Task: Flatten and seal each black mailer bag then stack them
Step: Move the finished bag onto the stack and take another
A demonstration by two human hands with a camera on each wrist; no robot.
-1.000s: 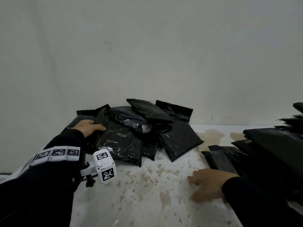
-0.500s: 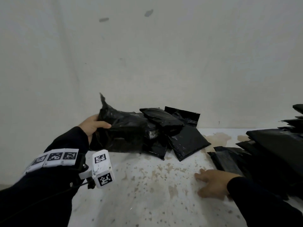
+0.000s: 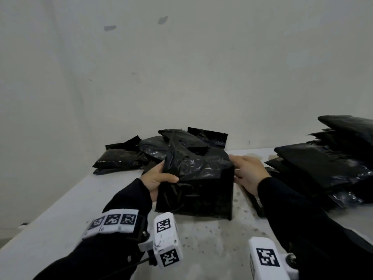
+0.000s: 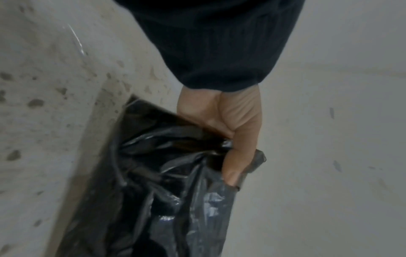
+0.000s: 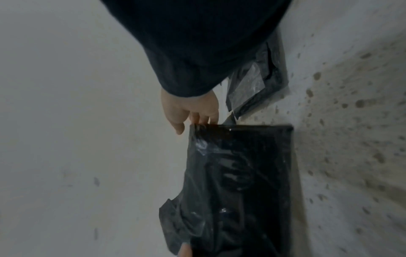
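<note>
Mailer bag (image 3: pixel 198 178) is up off the speckled table (image 3: pixel 212 239), held out in front of the person between both hands. Left hand (image 3: pixel 156 178) has its left edge clamped, thumb (image 4: pixel 238 153) pressed over the crinkled plastic with the fingers tucked behind. Right hand (image 3: pixel 247 172) is at the opposite edge, fingers only loosely curled and meeting the top right corner; can't really tell if it's gripping or just touching. Bag hangs roughly upright, wrinkled top part tipped away toward the wall, flat lower edge just above the tabletop, long side running left to right between the hands. Behind it is a loose pile of bags (image 3: pixel 145 154) by the wall, and a stack of black bags (image 3: pixel 323 164) off to the right.
</note>
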